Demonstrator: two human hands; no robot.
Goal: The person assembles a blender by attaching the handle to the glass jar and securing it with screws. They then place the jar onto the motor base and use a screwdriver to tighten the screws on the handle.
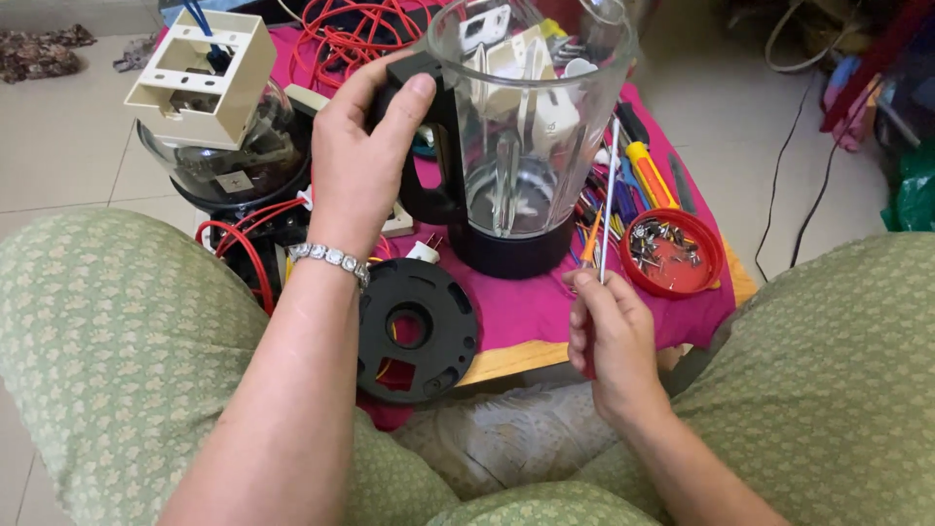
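Blender jug [521,117], clear with a black base and black handle, is standing upright on the pink cloth [545,302] covering a low table, near the middle of the work area. The left hand [360,156] is closing around the jug's handle, thumb over the top and fingers wrapped behind, steadying the jug from its left side. The right hand [609,336] is pinching the lower end of a thin metal rod [608,195] between thumb and fingertips; the rod is rising just beside the jug's right wall, outside the glass, and whether it is touching the wall cannot be told. Judging by the layout, disassembly appears to be well along: a black round plate [414,331] is lying loose at the table's front edge, a red dish [672,251] is holding removed screws, and the motor unit [229,146] to the left is sitting opened, with a cream housing [200,73] resting on top and red wires [341,34] trailing behind. The blade assembly is appearing still seated inside the jug's bottom, so work on the jug itself seems unfinished. Screwdrivers [648,175] are lying right of the jug.
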